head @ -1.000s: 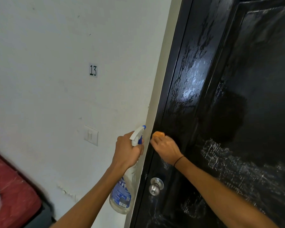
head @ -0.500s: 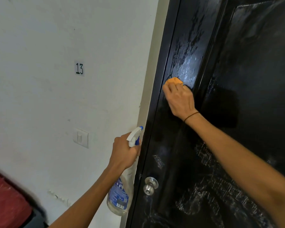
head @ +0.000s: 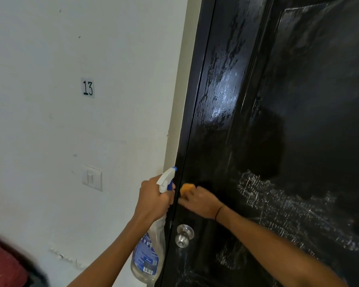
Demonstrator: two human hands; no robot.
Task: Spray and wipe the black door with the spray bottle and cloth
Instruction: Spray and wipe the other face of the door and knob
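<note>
The glossy black door (head: 288,121) fills the right half of the view, with wet streaks up its left stile and white smears lower right. My right hand (head: 199,200) grips an orange cloth (head: 186,188) and presses it on the door's left edge, just above the silver knob (head: 183,235). My left hand (head: 152,200) holds the clear spray bottle (head: 148,255) by its neck, beside the door frame; its white and blue nozzle (head: 167,179) points up toward the door. The two hands are almost touching.
A white wall (head: 71,131) stands left of the door, with a "13" label (head: 88,88) and a light switch (head: 92,178). A red cushion or mattress (head: 2,268) shows at the bottom left corner.
My right hand went up the door's left stile with the cloth, then came back down to just above the knob. My left hand kept the bottle in about the same place.
</note>
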